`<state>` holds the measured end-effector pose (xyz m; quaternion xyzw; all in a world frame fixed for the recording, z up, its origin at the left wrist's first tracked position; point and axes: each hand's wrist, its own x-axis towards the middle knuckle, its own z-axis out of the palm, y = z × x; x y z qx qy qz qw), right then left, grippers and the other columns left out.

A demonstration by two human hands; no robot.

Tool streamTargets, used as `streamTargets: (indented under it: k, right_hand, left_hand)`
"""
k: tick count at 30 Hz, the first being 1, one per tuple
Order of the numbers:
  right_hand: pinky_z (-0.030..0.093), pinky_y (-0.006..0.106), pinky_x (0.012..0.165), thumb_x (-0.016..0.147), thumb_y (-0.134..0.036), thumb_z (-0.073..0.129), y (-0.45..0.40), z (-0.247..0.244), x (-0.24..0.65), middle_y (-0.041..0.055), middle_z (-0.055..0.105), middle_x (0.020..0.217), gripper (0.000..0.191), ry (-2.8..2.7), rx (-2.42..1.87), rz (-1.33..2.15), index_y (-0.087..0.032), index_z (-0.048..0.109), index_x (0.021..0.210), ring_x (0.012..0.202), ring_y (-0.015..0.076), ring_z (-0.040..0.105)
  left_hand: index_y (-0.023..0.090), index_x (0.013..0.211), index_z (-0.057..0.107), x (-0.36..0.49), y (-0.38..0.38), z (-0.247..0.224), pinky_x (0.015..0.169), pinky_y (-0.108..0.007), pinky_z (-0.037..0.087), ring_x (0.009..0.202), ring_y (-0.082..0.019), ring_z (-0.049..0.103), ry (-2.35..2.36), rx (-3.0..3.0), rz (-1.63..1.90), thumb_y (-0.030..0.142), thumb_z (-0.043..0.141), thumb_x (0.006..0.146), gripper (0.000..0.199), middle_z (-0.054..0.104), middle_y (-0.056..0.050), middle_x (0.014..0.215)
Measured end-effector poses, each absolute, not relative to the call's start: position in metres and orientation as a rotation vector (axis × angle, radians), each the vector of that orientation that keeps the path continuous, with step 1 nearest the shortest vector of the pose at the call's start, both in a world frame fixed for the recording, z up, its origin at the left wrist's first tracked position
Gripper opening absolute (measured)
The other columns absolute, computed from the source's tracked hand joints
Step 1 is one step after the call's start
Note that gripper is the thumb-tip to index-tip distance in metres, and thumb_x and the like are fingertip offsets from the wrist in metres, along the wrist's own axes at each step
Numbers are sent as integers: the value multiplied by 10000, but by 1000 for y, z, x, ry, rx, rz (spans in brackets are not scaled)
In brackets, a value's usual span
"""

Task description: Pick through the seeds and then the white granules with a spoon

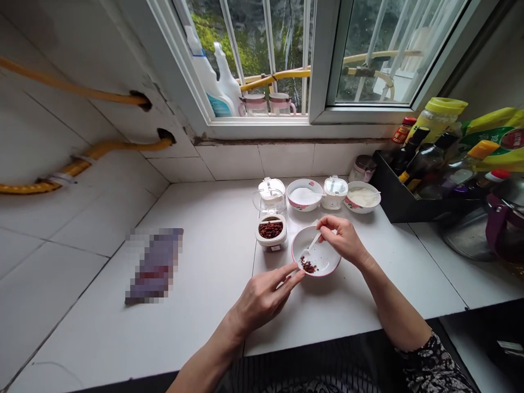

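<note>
Two hands work at a white bowl (329, 262) with a pinkish rim, which stands upright on the white tiled desk (213, 245). The right hand (336, 236) is closed on the handle of a white spoon (313, 242), thumb and fingers pinched together near its upper end; the spoon slants down to the left, its head inside the bowl. There it meets a small heap of dark red dried pieces (310, 266), gathered on the near left side of the bowl, with a few specks scattered across the bottom. The left hand (264, 297) is not clenched: its fingers stretch out, slightly apart, and the tips touch the bowl's near left rim. Just left of the bowl stands an uncovered container (275, 243) filled with similar dark red pieces. Behind it is a white-topped container (272, 187), and along the back, to its right, come a flowered bowl (303, 208) of white contents, a lidded white container (332, 202) and a second flowered bowl (363, 208) holding something pale. A black bin (403, 199) packed with bottles sits farther right. Well apart on the left lies a purplish item (155, 267), too pixelated to identify.
</note>
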<state>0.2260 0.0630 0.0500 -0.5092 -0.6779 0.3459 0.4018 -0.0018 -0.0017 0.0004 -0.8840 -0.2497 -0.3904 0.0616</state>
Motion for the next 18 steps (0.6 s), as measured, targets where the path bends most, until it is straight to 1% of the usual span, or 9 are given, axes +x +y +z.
streamTargets:
  k: [2,8,14,18]
  right_hand:
    - [494,276,610,742,-217,505,65,52,230,-18,642,586,105,-1601,-1292,966,-204,608,731,585,163,650]
    - [503,271,589,690,-254,544,70,51,231,-17,617,550,99,-1442,-1268,1062,-189,620,688,540,149,633]
    - [513,288,589,692,-277,590,75,45,231,-7,634,537,103,-1352,-1249,1072,-185,634,704,543,159,640]
    - [532,305,621,735,-346,639,79,44,226,20,681,604,165,-1316,-1187,1053,-185,628,769,597,173,666]
  left_hand:
    - [149,1194,630,-2,-2,0,698,-221,608,848,-132,721,-762,-2675,-1173,27,480,920,336,716,-116,1106]
    - [180,1291,587,-2,-2,0,697,-222,611,835,-129,722,-773,-2685,-1163,39,473,924,410,714,-108,1121]
    - [167,1215,620,-1,-2,1,677,-226,613,816,-128,719,-760,-2677,-1180,44,476,924,348,714,-108,1107]
    - [153,1159,638,0,-2,2,678,-227,611,815,-128,719,-758,-2656,-1188,43,472,926,307,716,-109,1092]
